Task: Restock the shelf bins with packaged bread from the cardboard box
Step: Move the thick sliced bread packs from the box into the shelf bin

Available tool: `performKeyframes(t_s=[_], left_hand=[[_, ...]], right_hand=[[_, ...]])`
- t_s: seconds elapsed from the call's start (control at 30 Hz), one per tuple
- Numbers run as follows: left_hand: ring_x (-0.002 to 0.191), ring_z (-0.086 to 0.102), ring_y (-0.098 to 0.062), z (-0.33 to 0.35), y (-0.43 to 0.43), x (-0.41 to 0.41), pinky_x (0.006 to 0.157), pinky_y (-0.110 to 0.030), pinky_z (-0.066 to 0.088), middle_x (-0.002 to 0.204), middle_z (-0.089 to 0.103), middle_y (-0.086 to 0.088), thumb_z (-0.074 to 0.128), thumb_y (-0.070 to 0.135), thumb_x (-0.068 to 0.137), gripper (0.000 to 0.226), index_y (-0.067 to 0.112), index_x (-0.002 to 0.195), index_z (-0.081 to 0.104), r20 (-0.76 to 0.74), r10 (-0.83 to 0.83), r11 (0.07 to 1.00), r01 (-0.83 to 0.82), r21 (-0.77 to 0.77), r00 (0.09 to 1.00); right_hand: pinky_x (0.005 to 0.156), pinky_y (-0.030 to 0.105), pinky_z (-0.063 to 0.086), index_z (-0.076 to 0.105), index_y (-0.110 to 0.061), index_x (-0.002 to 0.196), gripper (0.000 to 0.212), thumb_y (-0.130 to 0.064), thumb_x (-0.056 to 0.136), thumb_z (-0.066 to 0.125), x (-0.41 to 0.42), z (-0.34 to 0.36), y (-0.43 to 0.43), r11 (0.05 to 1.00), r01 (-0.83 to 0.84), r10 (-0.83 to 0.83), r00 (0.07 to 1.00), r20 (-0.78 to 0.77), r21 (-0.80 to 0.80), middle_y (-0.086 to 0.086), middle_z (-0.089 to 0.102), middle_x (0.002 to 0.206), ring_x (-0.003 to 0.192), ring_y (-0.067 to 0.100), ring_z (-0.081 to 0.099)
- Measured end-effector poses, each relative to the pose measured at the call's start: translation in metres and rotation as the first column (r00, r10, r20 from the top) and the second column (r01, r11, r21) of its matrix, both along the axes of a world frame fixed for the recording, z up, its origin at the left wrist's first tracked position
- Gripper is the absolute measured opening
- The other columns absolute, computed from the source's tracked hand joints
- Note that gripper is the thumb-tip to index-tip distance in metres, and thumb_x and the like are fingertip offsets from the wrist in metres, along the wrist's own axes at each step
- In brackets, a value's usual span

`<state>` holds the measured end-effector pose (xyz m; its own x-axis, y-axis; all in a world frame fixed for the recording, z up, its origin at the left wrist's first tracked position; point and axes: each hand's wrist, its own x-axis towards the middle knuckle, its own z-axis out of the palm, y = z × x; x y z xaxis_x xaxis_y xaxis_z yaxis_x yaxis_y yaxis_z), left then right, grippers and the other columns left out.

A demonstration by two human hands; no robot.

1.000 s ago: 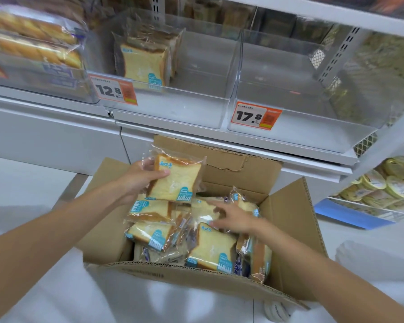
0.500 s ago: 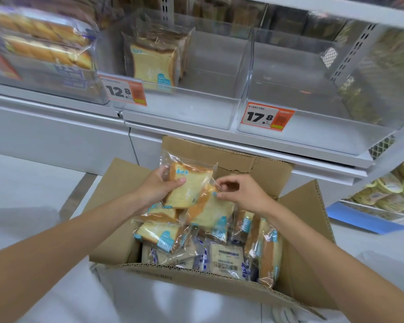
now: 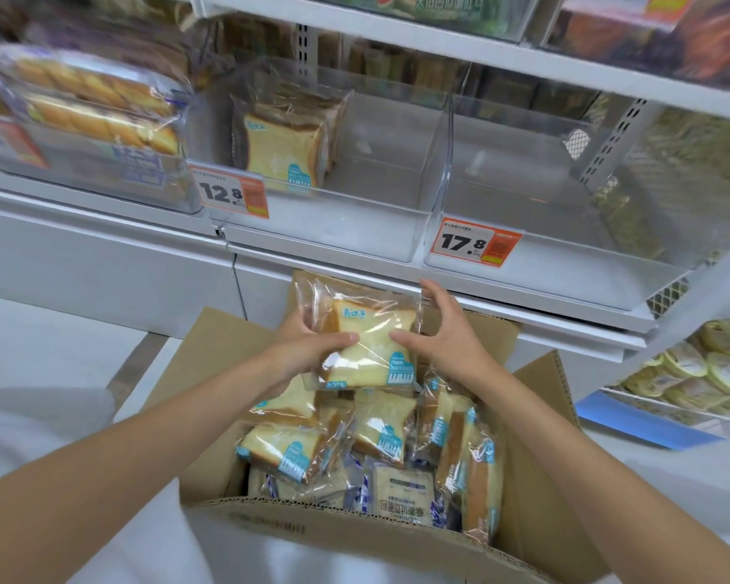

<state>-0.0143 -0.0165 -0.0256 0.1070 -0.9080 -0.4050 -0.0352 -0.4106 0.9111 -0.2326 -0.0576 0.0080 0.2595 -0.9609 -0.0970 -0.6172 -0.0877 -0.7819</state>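
My left hand (image 3: 302, 345) and my right hand (image 3: 439, 330) grip a stack of clear-wrapped toast packs (image 3: 369, 345) from both sides, lifted above the open cardboard box (image 3: 536, 491). Several more toast packs (image 3: 380, 427) lie loose inside the box. On the shelf above, the clear bin marked 12.8 (image 3: 388, 191) holds a few upright toast packs (image 3: 281, 149) at its left side. The bin marked 17.8 (image 3: 544, 229) to its right has nothing in it.
A bin of long bread loaves (image 3: 89, 115) stands at the left. Round packaged goods (image 3: 704, 373) fill a lower shelf at the right, over a blue sheet (image 3: 633, 419). An upper shelf edge (image 3: 481, 48) overhangs the bins. White floor surrounds the box.
My right hand took a pack out of the box and brought it against the one in my left hand. Both hands have risen with the stack towards the shelf.
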Motion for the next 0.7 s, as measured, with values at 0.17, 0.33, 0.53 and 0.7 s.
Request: performKeyframes(t_s=[0.17,0.33,0.53,0.7], left_hand=[[0.094,0.071,-0.024,0.026,-0.004,0.016,0.073,-0.038,0.057,0.106,0.074,-0.007,0.093,0.025,0.054,0.086,0.017,0.128,0.05,-0.132,0.0,1.0,-0.003,-0.02,0.991],[0.103,0.068,-0.023,0.072,-0.009,0.037,0.093,-0.044,0.054,0.118,0.068,-0.007,0.089,0.031,0.059,0.088,0.015,0.133,0.043,-0.161,-0.016,0.992,-0.004,-0.123,0.987],[0.102,0.065,-0.012,0.142,-0.056,0.09,0.087,-0.031,0.055,0.118,0.067,0.002,0.081,0.059,0.062,0.082,0.023,0.129,0.05,0.095,-0.077,0.962,0.099,-0.254,0.992],[0.099,0.064,-0.018,0.175,-0.106,0.134,0.089,-0.04,0.054,0.115,0.066,0.001,0.074,0.065,0.068,0.069,0.024,0.122,0.059,0.466,0.056,0.915,0.142,-0.378,0.883]], right_hand=[[0.095,0.041,0.053,0.022,-0.027,0.147,0.106,-0.046,0.065,0.086,0.005,0.015,-0.004,0.903,-0.032,-0.099,0.955,0.278,0.429,0.005,0.05,0.142,0.116,0.022,0.06],[0.068,0.037,0.059,0.037,-0.018,0.119,0.055,-0.016,0.081,0.076,0.056,0.059,-0.017,0.903,-0.08,-0.139,0.874,0.465,0.421,0.019,0.059,0.124,0.089,0.024,0.069],[0.072,0.037,0.06,0.046,-0.013,0.129,0.058,-0.018,0.079,0.076,0.106,0.132,-0.064,0.908,-0.155,-0.107,0.811,0.576,0.388,0.015,0.069,0.116,0.091,0.026,0.072],[0.067,0.036,0.06,0.063,-0.003,0.115,0.041,-0.01,0.077,0.077,0.146,0.155,-0.114,0.933,-0.097,-0.139,0.789,0.598,0.345,0.012,0.075,0.095,0.08,0.025,0.073]])
